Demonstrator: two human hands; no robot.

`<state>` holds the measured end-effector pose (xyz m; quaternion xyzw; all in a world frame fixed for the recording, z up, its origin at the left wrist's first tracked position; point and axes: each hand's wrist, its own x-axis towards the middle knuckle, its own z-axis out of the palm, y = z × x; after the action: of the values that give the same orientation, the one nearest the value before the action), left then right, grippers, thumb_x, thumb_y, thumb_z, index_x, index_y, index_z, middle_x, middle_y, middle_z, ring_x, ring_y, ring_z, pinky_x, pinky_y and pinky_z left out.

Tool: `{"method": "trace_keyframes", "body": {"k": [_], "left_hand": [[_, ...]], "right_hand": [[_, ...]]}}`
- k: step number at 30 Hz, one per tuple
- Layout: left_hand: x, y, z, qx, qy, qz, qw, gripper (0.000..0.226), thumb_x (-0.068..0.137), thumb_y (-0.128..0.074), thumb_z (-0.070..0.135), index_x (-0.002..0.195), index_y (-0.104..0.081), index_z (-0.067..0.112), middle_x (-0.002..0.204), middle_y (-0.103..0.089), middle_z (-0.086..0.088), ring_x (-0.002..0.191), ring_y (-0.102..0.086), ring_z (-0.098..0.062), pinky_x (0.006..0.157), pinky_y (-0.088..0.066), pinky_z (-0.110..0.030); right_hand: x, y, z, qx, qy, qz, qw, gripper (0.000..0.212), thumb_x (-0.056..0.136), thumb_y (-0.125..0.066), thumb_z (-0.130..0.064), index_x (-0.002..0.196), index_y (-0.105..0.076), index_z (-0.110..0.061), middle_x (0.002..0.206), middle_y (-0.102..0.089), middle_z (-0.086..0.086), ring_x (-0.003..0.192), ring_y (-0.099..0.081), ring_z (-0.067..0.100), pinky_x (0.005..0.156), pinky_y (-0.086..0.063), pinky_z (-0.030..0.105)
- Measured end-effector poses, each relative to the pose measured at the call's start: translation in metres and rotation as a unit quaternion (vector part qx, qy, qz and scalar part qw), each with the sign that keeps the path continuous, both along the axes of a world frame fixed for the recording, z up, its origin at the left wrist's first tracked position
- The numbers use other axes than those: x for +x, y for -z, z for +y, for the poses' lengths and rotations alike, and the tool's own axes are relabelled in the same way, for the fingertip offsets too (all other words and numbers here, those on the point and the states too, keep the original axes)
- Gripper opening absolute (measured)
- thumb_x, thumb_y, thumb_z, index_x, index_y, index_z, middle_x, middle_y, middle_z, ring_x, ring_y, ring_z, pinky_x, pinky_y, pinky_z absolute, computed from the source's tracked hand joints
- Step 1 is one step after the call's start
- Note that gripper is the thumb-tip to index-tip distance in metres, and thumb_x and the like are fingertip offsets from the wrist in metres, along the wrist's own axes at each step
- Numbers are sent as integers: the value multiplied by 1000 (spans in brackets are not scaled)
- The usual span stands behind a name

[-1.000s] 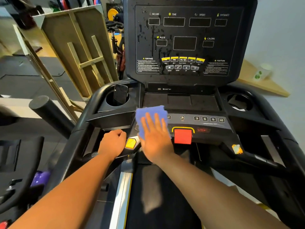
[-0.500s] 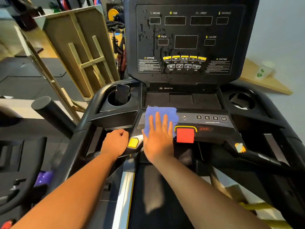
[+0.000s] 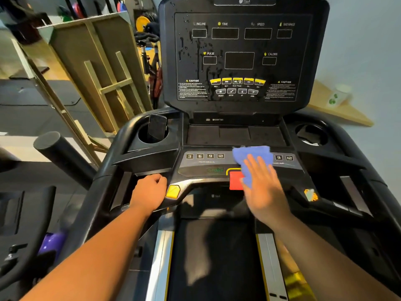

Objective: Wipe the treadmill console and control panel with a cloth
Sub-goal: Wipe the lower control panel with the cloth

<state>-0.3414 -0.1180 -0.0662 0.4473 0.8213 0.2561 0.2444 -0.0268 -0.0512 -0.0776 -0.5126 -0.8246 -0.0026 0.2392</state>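
Note:
A black treadmill console [image 3: 243, 61] stands upright ahead, with streaks and drops of liquid down its left side. Below it lies the grey control panel [image 3: 204, 164] with numbered buttons and a red stop button [image 3: 235, 181]. My right hand [image 3: 263, 187] lies flat, fingers straight, pressing a blue cloth [image 3: 252, 156] onto the right half of the panel, over part of the red button. My left hand [image 3: 149, 192] grips the left handlebar [image 3: 121, 187] beside a yellow pad [image 3: 173, 191].
A dark phone [image 3: 157, 127] stands in the left cup holder [image 3: 144, 135]; the right cup holder [image 3: 311, 134] holds something pale. Wooden frames [image 3: 104, 68] lean at left, a foam roller [image 3: 63, 153] sits beside the treadmill, and the belt [image 3: 214, 257] runs below.
My right hand has slid the blue cloth rightward across the control panel, from its left half to its right half, uncovering the left numbered buttons. The left hand has stayed on the handlebar.

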Motion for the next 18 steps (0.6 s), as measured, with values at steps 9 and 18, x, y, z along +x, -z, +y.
{"method": "trace_keyframes", "body": {"k": [9,18], "left_hand": [[0,4,2,-5,1,18,1000,34,106,-44,28,85,-69,16,81,-71,-8,79,-67,-25,68,-51,-33],[0,5,3,-4,-13,13,1000,36,103,-46,28,78,-66,12,75,-69,-9,77,-66,-29,74,-53,-41]], "right_hand": [[-18,-9,3,-73,272,36,959,59,101,-43,-39,152,-36,-9,159,-34,17,149,-23,41,121,-17,58],[-84,-8,-7,-24,-83,-123,989,59,99,-32,-47,152,-39,-23,160,-35,3,150,-26,32,120,-25,54]]}}
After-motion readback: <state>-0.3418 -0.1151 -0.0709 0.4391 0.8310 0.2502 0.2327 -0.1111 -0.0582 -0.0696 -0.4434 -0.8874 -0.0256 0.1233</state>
